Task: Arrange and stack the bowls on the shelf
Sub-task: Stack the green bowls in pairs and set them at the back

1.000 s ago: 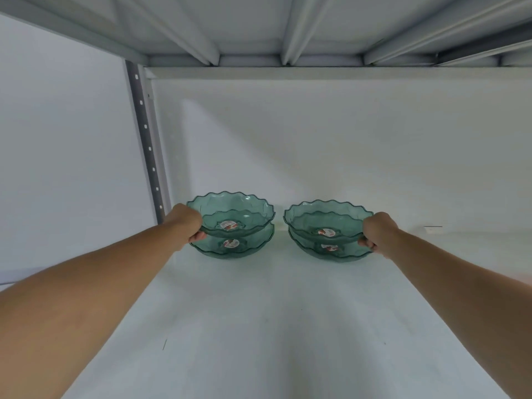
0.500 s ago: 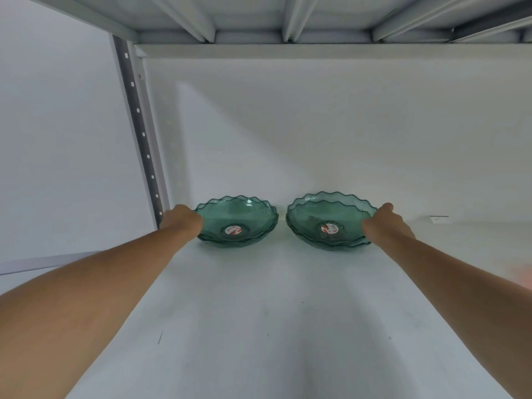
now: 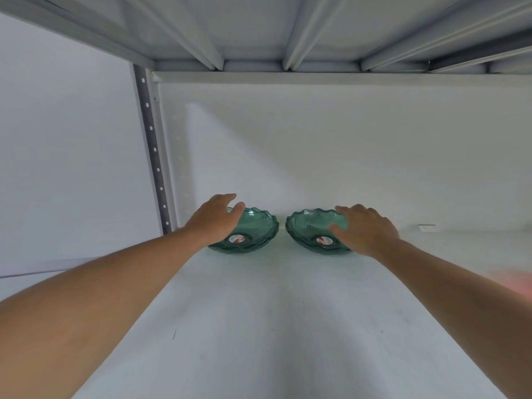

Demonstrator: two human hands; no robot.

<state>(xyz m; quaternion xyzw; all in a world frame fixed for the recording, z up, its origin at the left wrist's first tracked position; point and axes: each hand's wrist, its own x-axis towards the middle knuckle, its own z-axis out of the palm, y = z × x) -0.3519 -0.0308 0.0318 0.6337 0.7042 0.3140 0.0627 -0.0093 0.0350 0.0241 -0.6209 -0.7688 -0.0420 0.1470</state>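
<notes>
Two stacks of translucent green bowls with wavy rims stand side by side at the back of the white shelf (image 3: 273,326). The left stack (image 3: 256,231) and the right stack (image 3: 309,230) each show a red-and-white sticker at the bottom. My left hand (image 3: 214,218) hovers over the left stack's left side, fingers apart, holding nothing. My right hand (image 3: 364,230) hovers over the right stack's right side, fingers spread, also holding nothing. Each hand hides part of its stack.
A perforated grey upright post (image 3: 152,156) stands left of the bowls. The ribbed underside of the upper shelf (image 3: 288,33) hangs overhead. A white wall backs the shelf, with a small label (image 3: 427,226) at its base on the right.
Both hands set the upper bowls down into the lower ones, then let go of the rims and lifted above the stacks with fingers spread.
</notes>
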